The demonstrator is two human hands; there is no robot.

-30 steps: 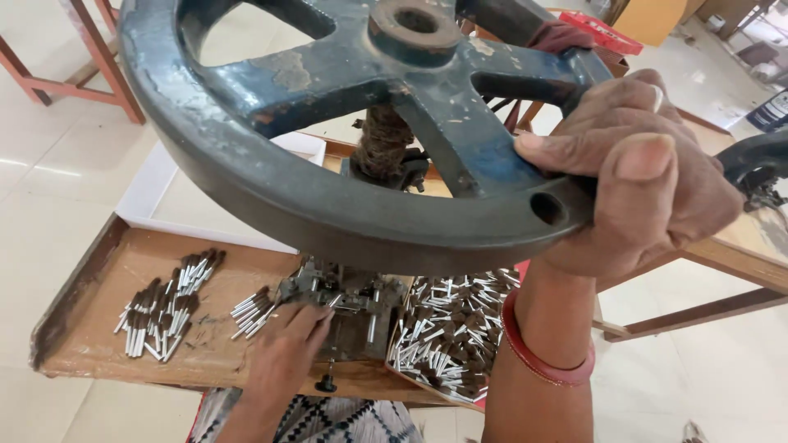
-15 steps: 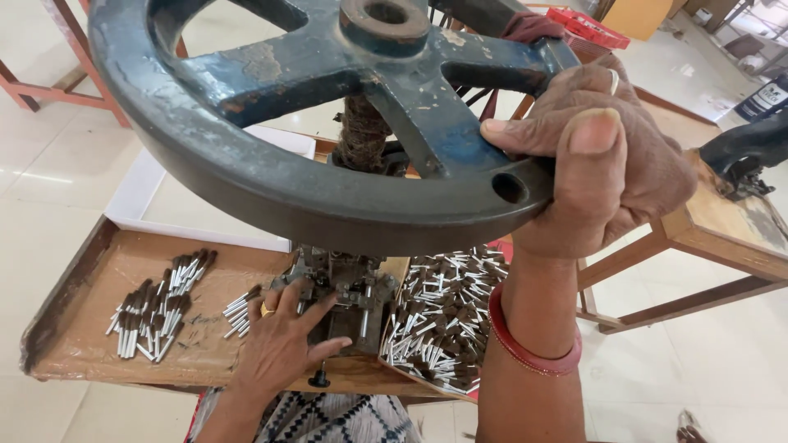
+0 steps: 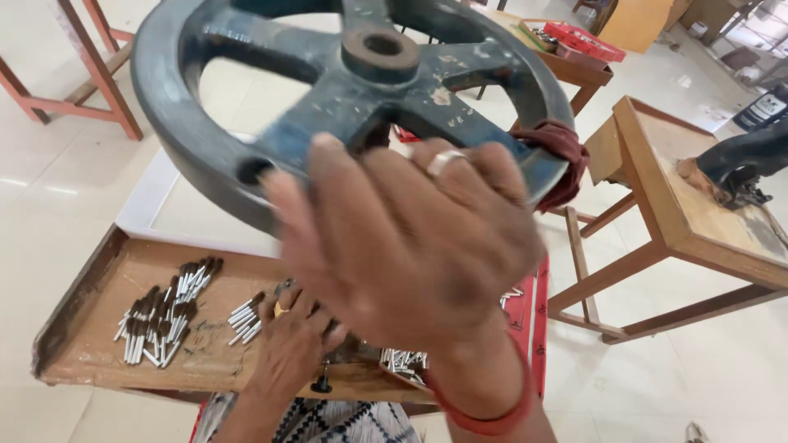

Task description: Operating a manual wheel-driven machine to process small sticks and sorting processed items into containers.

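Heavy blue-grey cast handwheel (image 3: 246, 164) of a hand-operated press, seen from above; it fills the upper centre of the view, its hub (image 3: 382, 51) bare and rust-coloured, a dark red rag (image 3: 566, 156) tied round the rim on the right. The right hand (image 3: 410, 246), blurred and close to the camera, lies across the near rim with fingers spread; whether it actually clasps the rim cannot be told. The left hand (image 3: 295, 344) rests below the wheel at the press bed, fingers curled loosely about something small there; what they pinch is hidden. To turn such a wheel well, in judgement, the stroke should be even and fully controlled while the lower fingers stay outside the tool's path, and the piece should be seated squarely before force comes down. Around the bed lie small metal pins: a dark-tipped heap (image 3: 164, 316) at left, a smaller bright cluster (image 3: 245, 316) just beside the left hand, and more bright ones (image 3: 404, 359) at right, partly covered by the wrist. All rest on a worn wooden tray-like table (image 3: 82, 344) with a raised left edge. Beyond, a pale tiled floor (image 3: 49, 189), a second wooden table (image 3: 698, 213) at right carrying a dark machine (image 3: 743, 160), and a red crate (image 3: 583, 41) on a farther table.
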